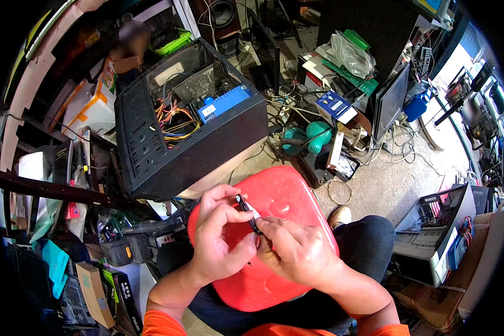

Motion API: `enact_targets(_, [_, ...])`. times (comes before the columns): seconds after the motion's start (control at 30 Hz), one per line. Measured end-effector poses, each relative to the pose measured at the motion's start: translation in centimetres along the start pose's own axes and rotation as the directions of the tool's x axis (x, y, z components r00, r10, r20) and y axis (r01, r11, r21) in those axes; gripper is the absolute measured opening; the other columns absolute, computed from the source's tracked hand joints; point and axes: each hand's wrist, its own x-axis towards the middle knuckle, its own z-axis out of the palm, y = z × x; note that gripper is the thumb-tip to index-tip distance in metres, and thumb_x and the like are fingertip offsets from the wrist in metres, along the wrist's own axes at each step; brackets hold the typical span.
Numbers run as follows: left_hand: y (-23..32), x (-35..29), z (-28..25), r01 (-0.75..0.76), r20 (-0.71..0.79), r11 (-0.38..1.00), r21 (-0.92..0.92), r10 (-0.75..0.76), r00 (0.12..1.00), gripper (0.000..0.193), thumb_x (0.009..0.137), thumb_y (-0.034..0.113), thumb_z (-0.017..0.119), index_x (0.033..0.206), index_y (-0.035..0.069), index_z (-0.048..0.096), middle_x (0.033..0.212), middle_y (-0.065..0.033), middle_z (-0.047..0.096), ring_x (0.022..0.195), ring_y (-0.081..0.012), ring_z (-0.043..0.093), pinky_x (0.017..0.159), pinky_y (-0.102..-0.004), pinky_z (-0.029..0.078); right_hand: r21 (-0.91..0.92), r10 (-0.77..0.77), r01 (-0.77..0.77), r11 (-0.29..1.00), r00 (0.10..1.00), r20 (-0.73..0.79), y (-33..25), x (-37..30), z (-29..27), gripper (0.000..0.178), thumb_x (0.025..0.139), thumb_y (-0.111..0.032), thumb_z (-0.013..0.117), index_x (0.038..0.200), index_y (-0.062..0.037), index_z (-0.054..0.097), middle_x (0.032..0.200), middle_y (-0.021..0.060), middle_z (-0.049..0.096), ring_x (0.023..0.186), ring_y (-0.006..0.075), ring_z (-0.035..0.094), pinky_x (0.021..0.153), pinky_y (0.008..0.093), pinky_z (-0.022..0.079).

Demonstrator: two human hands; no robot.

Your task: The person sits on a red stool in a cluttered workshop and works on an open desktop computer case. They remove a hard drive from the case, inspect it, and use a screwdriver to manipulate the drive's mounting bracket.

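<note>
A small, narrow black piece point(251, 219) with a pale strip along one side is between my two hands, over a red plastic stool point(283, 193). My left hand point(215, 238) pinches its upper end, thumb curled in lower down. The thumb and fingers of my right hand point(297, 252) close on its lower end. What exact kind of piece it is I cannot make out, and my fingers cover part of it. The stool top stands between my knees, below both hands.
An opened black computer case point(207, 151) with coloured wires and a blue part lies just beyond the stool. Cables, a blue box point(335, 106) and a flat monitor point(391, 103) crowd the far right. Another opened case point(437, 238) sits at right; boxes point(95, 294) fill the left.
</note>
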Motion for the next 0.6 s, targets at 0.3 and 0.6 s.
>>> enact_targets(0.3, [0.0,0.1,0.1,-0.014,-0.01,1.0,0.017,0.014,1.0,0.028,0.066,0.003,0.066,0.093,0.001,0.061,0.121,-0.0208,0.044,0.106,-0.0273,0.052,0.096,-0.0376,0.041,-0.034,-0.001,-0.002,0.999,0.996,-0.086,-0.1,-0.5,1.5,0.029,0.078,-0.009,0.067,0.102,0.0045,0.059,0.09,0.0173,0.066,0.067,0.0267,0.067,0.054,0.033,0.055])
enact_targets(0.6, [-0.2,0.1,0.4,-0.04,-0.046,0.999,0.025,0.041,0.998,0.025,0.07,0.004,0.068,0.094,0.001,0.062,0.12,-0.0203,0.045,0.107,-0.0263,0.05,0.093,-0.0368,0.042,0.009,0.018,-0.017,1.0,0.996,-0.091,-0.1,0.3,0.8,0.027,0.079,-0.007,0.066,0.103,0.0039,0.058,0.087,0.0172,0.065,0.068,0.0283,0.066,0.055,0.0361,0.054])
